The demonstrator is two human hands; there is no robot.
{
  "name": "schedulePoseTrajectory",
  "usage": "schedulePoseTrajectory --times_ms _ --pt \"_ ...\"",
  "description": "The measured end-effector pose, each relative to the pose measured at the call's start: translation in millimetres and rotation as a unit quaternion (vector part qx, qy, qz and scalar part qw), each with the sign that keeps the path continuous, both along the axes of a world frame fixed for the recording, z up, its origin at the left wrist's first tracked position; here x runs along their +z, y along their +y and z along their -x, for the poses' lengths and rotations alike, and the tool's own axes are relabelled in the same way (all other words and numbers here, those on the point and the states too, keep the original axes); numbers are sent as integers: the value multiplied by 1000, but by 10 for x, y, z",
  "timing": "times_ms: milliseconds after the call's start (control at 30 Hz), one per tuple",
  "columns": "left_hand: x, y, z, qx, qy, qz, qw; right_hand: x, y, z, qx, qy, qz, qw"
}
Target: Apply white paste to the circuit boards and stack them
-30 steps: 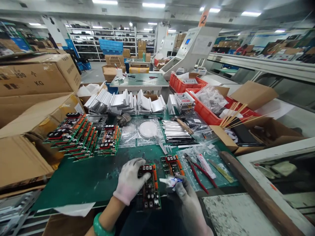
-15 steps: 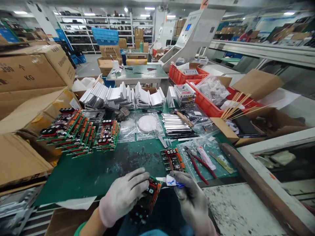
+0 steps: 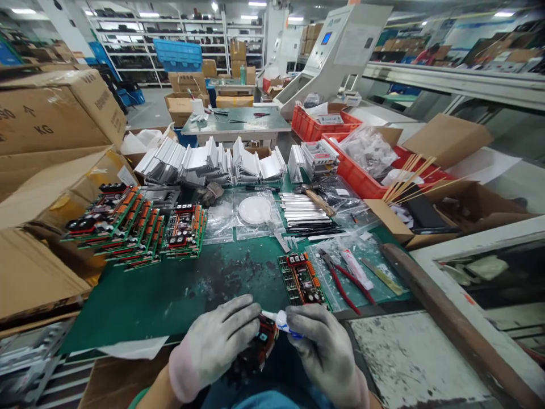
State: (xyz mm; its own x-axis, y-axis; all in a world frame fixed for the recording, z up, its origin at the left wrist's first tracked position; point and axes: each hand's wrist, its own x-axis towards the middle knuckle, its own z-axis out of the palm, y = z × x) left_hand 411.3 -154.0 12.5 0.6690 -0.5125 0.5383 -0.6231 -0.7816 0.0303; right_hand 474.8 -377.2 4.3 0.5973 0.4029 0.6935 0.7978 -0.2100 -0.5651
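Gloved in white, my left hand [image 3: 221,341] is wrapped round a circuit board [image 3: 261,339] at the near table edge; its lower part is dark and blurred. My right hand [image 3: 323,346], in a stained white glove, is closed on a small white and blue tube [image 3: 283,322], whose white nozzle points left at the top of the held board. Another circuit board [image 3: 303,278] with orange connectors lies flat on the green table just beyond my right hand.
Stacked circuit boards [image 3: 185,230] stand at the left. Red-handled pliers [image 3: 340,278] lie on a plastic bag at the right. Silver heatsinks [image 3: 204,162], metal strips [image 3: 304,210] and a white round lid [image 3: 254,210] are further back. Red crates [image 3: 317,129] stand back right.
The tube and my right hand have shifted slightly left, nearer the held board. The held board is tilted differently, and more of the board on the table shows.
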Motion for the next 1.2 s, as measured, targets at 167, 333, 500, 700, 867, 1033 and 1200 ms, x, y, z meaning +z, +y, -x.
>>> schedulePoseTrajectory --times_ms 167,333,500,700,867,1033,1200 --pt "-8 31 -12 7 -8 15 1000 -36 15 37 -18 22 -8 1000" --pt "-38 50 2 28 -13 32 999 -89 49 82 -28 82 -57 995" --pt "-93 31 18 77 -39 29 996 -202 111 135 -42 278 -118 952" --pt "-339 118 7 217 -14 90 972 -358 260 154 -44 310 -139 939" --pt "-576 253 19 316 44 108 942 -472 393 139 7 147 -59 987" --pt "-625 291 25 322 70 118 937 -528 484 33 9 -6 47 999" --pt "-656 280 38 318 70 129 937 -546 516 -39 12 -72 107 992"
